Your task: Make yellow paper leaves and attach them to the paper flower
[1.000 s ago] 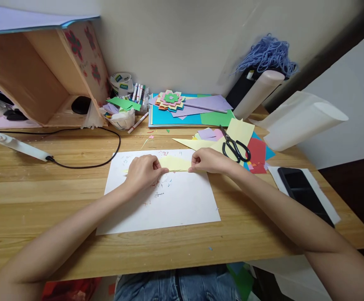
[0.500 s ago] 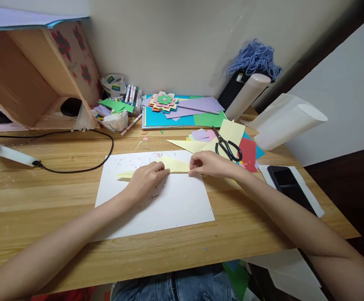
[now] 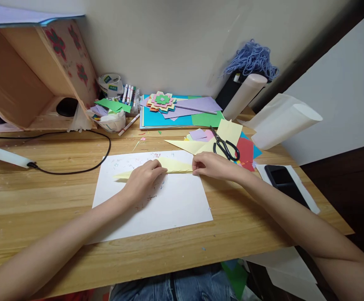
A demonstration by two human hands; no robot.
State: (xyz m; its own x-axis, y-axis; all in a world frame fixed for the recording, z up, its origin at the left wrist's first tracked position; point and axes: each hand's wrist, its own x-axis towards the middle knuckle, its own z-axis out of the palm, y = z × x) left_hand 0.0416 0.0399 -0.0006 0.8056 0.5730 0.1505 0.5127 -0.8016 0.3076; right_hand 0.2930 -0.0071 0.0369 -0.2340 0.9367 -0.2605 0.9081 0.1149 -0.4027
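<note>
A long strip of pale yellow paper (image 3: 177, 165) lies over a white sheet (image 3: 182, 200), its near edge folded or rolled up. My left hand (image 3: 142, 177) is closed on the middle of the strip, covering part of it; a pointed end shows to its left. At the strip's right end, my right hand (image 3: 208, 164) pinches the near corner between thumb and fingers. Just behind the right hand, black-handled scissors (image 3: 224, 146) rest on more yellow paper (image 3: 230, 130). Small coloured marks dot the white sheet.
Coloured paper scraps (image 3: 246, 150) and a phone (image 3: 287, 186) lie on the right. A layered paper flower (image 3: 162, 101) rests on stacked coloured paper (image 3: 172, 120). A tub of scraps (image 3: 111, 122), a painted box (image 3: 72, 71) and a black cable (image 3: 75, 171) occupy the left.
My right hand has slid a little to the right along the strip's near edge, and the gap between my hands is wider. The left hand stays on the strip. The view has shifted slightly.
</note>
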